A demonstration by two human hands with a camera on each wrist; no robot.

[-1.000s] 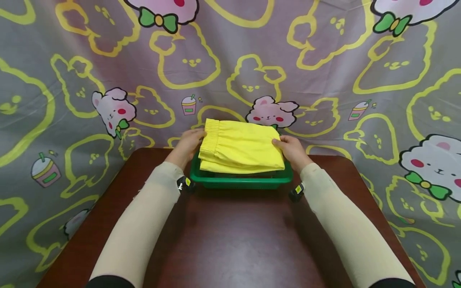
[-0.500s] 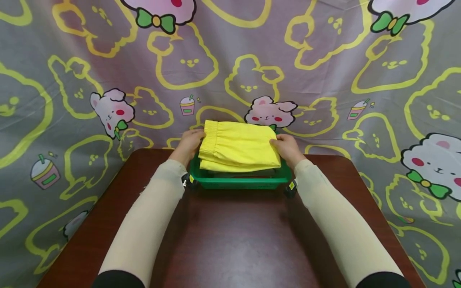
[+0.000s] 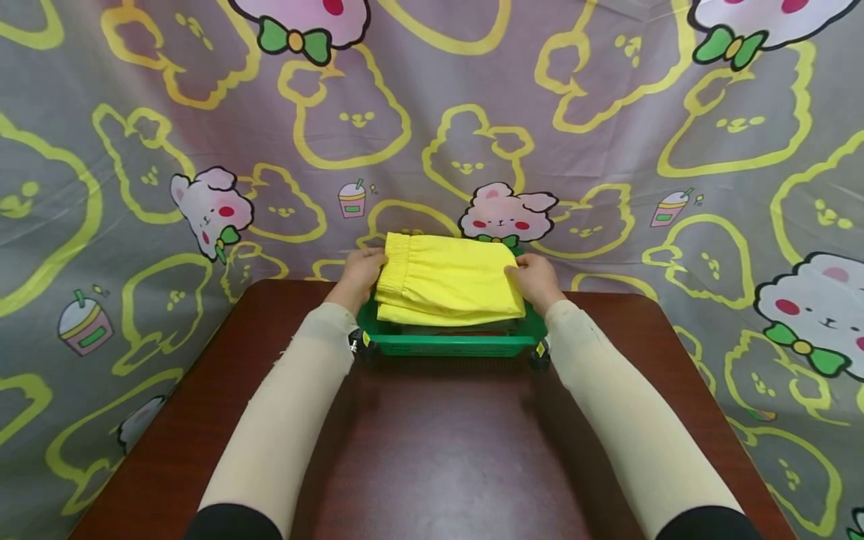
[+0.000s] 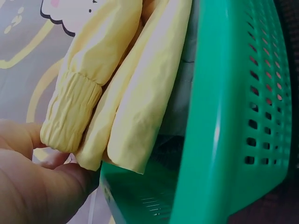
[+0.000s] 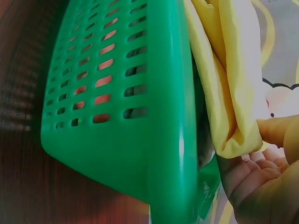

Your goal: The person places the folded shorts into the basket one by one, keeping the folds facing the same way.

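Observation:
A folded pair of yellow shorts [image 3: 452, 277] with a gathered elastic waistband is held level over a green plastic basket [image 3: 448, 345]. At its left, waistband end, my left hand [image 3: 361, 271] grips the folds; in the left wrist view, thumb and fingers [image 4: 42, 182] are at the waistband corner. My right hand [image 3: 535, 279] pinches the opposite end, with the thumb on top and the fingers underneath in the right wrist view. Below the yellow shorts [image 5: 238, 93], part of the basket's inside is hidden. Grey cloth [image 4: 180, 105] shows inside the basket.
The basket stands at the back of a dark brown table [image 3: 445, 442]. Reddish stuff [image 5: 103, 80] shows through the slots in its wall. A patterned curtain [image 3: 594, 135] with cartoon animals hangs right behind the table and along both sides.
Both hands have lowered the yellow shorts slightly toward the basket. My right hand has shifted a little to the left, and both forearms have drawn slightly inward.

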